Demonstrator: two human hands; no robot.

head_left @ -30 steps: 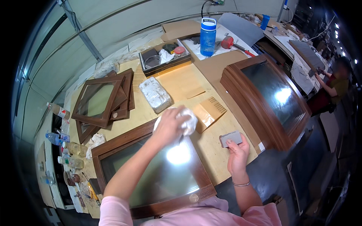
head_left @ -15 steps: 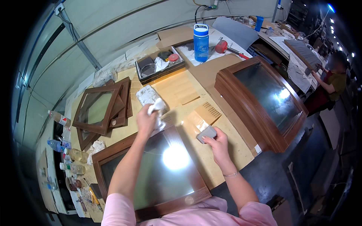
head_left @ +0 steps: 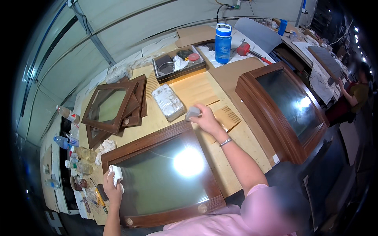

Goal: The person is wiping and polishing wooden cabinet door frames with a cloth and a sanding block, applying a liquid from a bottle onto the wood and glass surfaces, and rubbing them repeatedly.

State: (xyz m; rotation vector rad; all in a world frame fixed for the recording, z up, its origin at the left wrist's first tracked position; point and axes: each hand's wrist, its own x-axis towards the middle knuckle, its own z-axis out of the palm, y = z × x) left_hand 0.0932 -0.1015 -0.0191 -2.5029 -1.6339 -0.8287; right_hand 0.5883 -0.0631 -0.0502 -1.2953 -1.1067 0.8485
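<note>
A brown wood-framed glass door (head_left: 157, 185) lies flat before me, with a bright light mirrored in its pane. At its left rail, my left hand (head_left: 113, 190) is closed round a crumpled white cloth (head_left: 115, 175). My right hand (head_left: 207, 119) pinches a grey sanding block (head_left: 192, 114) at the door's far right corner; whether the block touches the wood I cannot tell. Just beyond that corner sits a white-wrapped block (head_left: 167, 103).
Brown frames (head_left: 106, 103) lie overlapped at the left, near several bottles (head_left: 83, 154). Behind are an open box (head_left: 179, 70), a blue water bottle (head_left: 223, 45) and a red-headed mallet (head_left: 244, 48). Stacked glass doors (head_left: 281, 110) stand right; a person (head_left: 354, 92) works beyond.
My left hand has drawn the cloth from the door's far edge to its left rail. My right hand has carried the sanding block forward and left to the far right corner.
</note>
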